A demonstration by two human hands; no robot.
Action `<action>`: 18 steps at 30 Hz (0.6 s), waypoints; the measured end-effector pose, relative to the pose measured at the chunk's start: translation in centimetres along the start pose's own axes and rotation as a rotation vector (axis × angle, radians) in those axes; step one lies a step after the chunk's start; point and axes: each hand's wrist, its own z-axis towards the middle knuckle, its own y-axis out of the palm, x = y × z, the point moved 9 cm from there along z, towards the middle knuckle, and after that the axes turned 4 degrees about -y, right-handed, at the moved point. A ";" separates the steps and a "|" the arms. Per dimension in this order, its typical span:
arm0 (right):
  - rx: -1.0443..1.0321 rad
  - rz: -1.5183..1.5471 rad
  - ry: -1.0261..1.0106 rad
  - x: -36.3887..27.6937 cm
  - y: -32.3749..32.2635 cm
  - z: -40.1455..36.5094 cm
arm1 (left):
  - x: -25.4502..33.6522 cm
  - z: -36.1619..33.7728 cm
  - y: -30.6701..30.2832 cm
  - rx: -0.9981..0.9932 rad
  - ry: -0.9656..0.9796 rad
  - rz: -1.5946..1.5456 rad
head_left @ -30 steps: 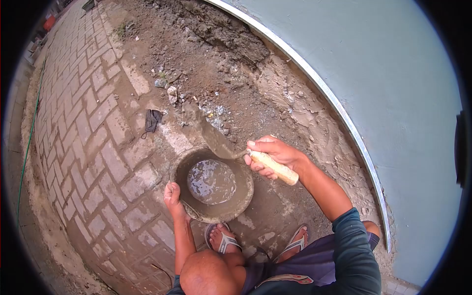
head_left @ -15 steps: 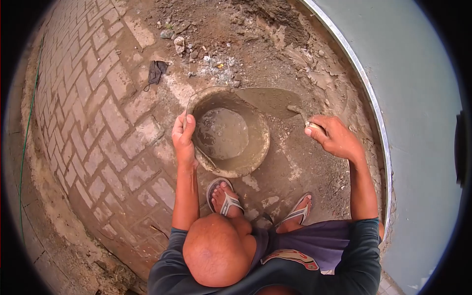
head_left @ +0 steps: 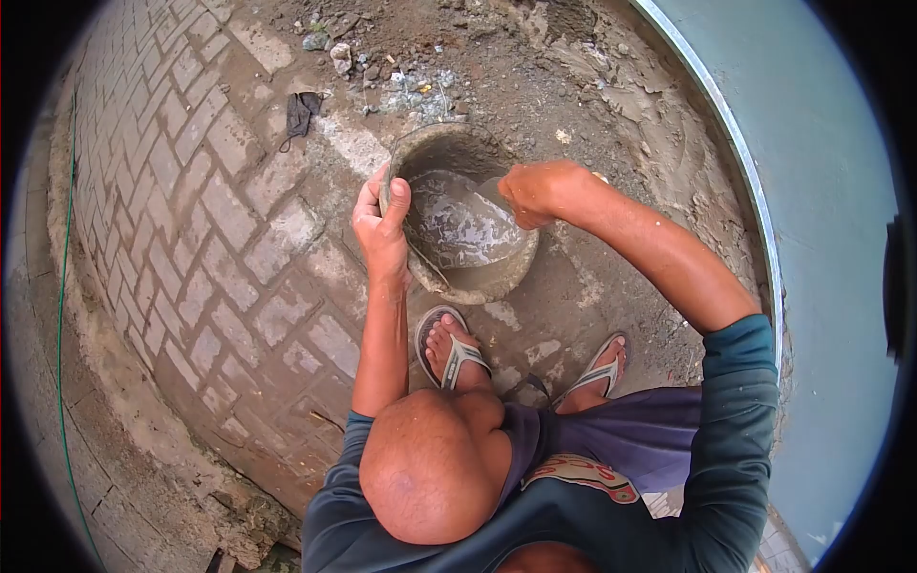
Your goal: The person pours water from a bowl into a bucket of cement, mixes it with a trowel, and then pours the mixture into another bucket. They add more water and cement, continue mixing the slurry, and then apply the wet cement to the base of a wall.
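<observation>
A mortar-crusted bucket (head_left: 518, 267) stands on the ground before my feet, tilted a little. Grey wet mortar (head_left: 463, 227) fills its bottom, with a shiny, rippled surface. My left hand (head_left: 382, 218) is closed on the bucket's left rim, thumb over the edge. Over the right side of the bucket, my right hand (head_left: 543, 193) is closed round the handle of a trowel (head_left: 490, 194). The handle is hidden by the fist, and most of the blade is down inside the bucket, hard to tell from the mortar.
Brick paving (head_left: 220, 229) spreads to the left, with a dark face mask (head_left: 301, 115) lying on it. Loose dirt and stones (head_left: 341, 57) lie beyond the bucket. A grey wall (head_left: 821, 220) with a pale edge strip runs along the right. A green hose (head_left: 63, 315) lies far left.
My right hand has swung left and brought the trowel from above the bucket's right rim down into the mortar. The bucket's tilt has shifted slightly; my left hand keeps its hold.
</observation>
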 end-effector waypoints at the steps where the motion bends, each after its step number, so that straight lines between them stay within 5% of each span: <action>1: -0.057 0.024 -0.015 0.6 0.4 0.3 | -0.2 -0.1 -0.4 0.001 0.000 0.002; 6: -0.321 0.208 0.068 1.6 3.2 -1.2 | 0.3 -1.9 -0.6 -0.029 0.040 -0.064; 18: 0.068 1.008 -0.069 -1.4 8.6 -3.9 | -0.3 -2.2 -1.5 -0.032 0.034 -0.069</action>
